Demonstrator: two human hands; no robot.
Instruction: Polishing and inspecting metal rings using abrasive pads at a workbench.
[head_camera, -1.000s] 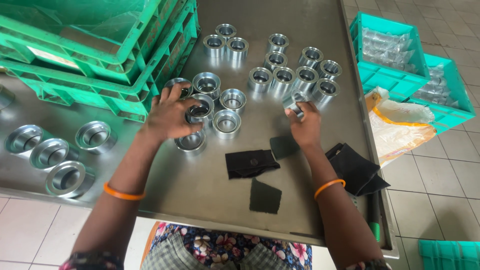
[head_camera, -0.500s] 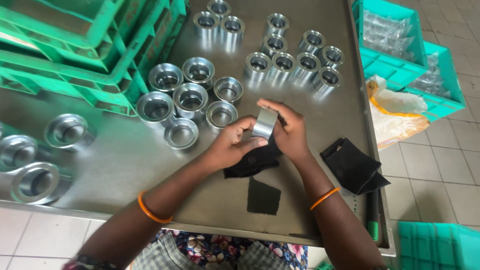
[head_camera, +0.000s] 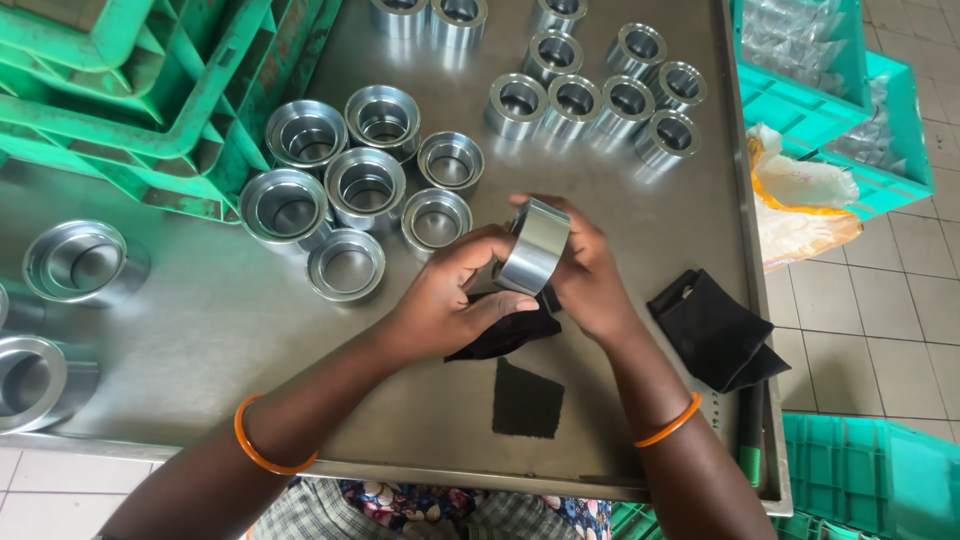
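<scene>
Shiny metal ring (head_camera: 533, 247) is being gripped on edge above the steel table (head_camera: 200, 320), between both hands. Left hand (head_camera: 445, 300) fingers are clasping its near side while right hand (head_camera: 585, 270) fingers are closing around its far side. Black cloth (head_camera: 505, 335) is lying just beneath; more metal rings (head_camera: 365, 185) are standing nearby.

A single head-worn camera looks steeply down from above the counter's (head_camera: 200, 400) near edge, facing its far edge. It sits close, so the counter fills most of the frame, with tiled floor (head_camera: 860, 310) beyond the right edge.
</scene>
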